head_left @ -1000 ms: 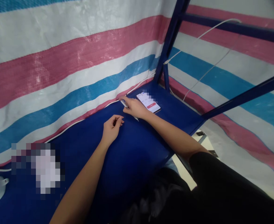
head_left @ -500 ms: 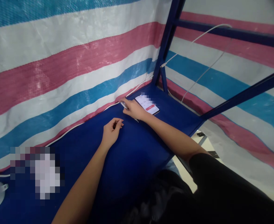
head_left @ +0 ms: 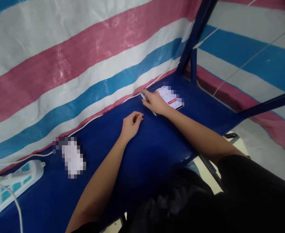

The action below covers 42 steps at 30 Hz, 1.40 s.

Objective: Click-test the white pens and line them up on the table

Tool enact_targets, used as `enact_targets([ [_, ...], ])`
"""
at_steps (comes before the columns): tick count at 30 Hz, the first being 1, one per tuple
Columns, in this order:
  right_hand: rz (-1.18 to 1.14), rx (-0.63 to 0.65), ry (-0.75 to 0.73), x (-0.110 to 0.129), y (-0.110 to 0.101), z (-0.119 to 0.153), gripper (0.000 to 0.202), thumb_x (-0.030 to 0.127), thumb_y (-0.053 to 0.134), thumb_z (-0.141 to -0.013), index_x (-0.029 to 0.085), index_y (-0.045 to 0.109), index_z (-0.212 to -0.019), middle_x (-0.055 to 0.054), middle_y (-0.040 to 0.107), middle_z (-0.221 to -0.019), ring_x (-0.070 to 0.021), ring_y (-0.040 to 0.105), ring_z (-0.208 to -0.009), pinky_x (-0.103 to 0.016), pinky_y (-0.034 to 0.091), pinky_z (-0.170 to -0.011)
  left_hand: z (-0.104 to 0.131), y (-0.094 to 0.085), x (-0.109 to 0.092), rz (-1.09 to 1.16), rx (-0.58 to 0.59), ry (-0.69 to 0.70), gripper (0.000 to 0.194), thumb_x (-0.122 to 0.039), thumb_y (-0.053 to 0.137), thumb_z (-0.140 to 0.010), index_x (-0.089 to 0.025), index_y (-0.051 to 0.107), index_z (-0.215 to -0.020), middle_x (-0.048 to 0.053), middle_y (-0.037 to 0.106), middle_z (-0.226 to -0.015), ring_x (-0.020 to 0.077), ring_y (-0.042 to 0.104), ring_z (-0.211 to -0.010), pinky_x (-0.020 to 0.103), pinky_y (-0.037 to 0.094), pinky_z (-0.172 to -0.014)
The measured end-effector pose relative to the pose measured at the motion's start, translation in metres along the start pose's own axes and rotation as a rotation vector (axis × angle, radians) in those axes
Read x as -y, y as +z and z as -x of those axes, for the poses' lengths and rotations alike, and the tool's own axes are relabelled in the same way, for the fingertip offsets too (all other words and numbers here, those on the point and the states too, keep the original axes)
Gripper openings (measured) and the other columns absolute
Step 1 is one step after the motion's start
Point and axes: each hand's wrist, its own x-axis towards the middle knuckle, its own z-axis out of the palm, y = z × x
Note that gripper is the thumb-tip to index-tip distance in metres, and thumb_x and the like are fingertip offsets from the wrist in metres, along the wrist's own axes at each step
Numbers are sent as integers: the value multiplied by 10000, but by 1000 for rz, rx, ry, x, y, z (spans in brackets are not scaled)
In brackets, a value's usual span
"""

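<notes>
My right hand [head_left: 154, 102] rests at the left edge of a phone [head_left: 173, 98] that lies face up with its screen lit. Its fingers are closed around a small pale object [head_left: 142, 96]; a shiny bit shows below the palm, and the kind cannot be made out. Nearer to me, my left hand [head_left: 131, 125] lies on the blue tabletop [head_left: 144, 149]. The fingers of that hand are curled together, and whatever may be inside them is hidden. The two hands are apart.
A white power strip [head_left: 33, 171] with blue sockets and a plugged-in cable lies at the left. Close to it is a blurred-out pale rectangle [head_left: 73, 158]. A white cable [head_left: 89, 120] runs along the striped sheet [head_left: 96, 48]. Blue frame posts [head_left: 193, 38] stand at the right.
The camera view has shifted left and down, so more of the power strip shows. Both hands keep much the same pose and place on the table.
</notes>
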Motion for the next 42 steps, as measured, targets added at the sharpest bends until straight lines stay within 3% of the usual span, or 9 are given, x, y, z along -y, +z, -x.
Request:
enact_targets([
  [16, 33, 19, 25, 1, 2, 1, 431, 218, 525, -1022, 153, 583, -1444, -81, 697, -884, -302, 649, -872, -498, 418, -1014, 2, 0, -1, -59, 37, 0, 179, -315, 600, -1057, -209, 737, -1011, 28, 795, -878, 170, 723, -774, 293, 555, -756],
  [22, -10, -19, 40, -3, 2, 1, 576, 256, 550, -1045, 145, 480, -1606, -29, 662, -811, -276, 639, -822, -459, 414, -1001, 2, -1, -4, -75, 39, 3, 198, -327, 589, -1051, -210, 742, -1006, 35, 799, -883, 181, 727, -784, 301, 561, -769],
  [26, -4, -4, 41, 0, -2, 0, 457, 215, 536, -1039, 124, 573, -1485, -40, 672, -828, -268, 619, -842, -420, 392, -990, 1, -2, -4, -80, 35, 3, 218, -368, 597, -1045, -216, 752, -1022, 37, 806, -895, 190, 736, -793, 310, 566, -776],
  [35, 17, 22, -6, 3, -4, -1, 346, 222, 544, -1075, 168, 601, -1413, -48, 671, -894, -268, 603, -939, -398, 361, -1002, 1, -2, -3, -81, 37, -2, 249, -405, 591, -1034, -224, 763, -1032, 40, 800, -890, 203, 741, -792, 316, 555, -740],
  [42, -12, 4, 23, -3, -2, -2, 469, 241, 560, -1079, 176, 513, -1541, -13, 646, -849, -260, 601, -901, -394, 377, -974, 1, -2, -4, -84, 30, -24, 267, -435, 596, -1026, -230, 768, -1023, 48, 805, -883, 219, 756, -789, 330, 559, -731],
])
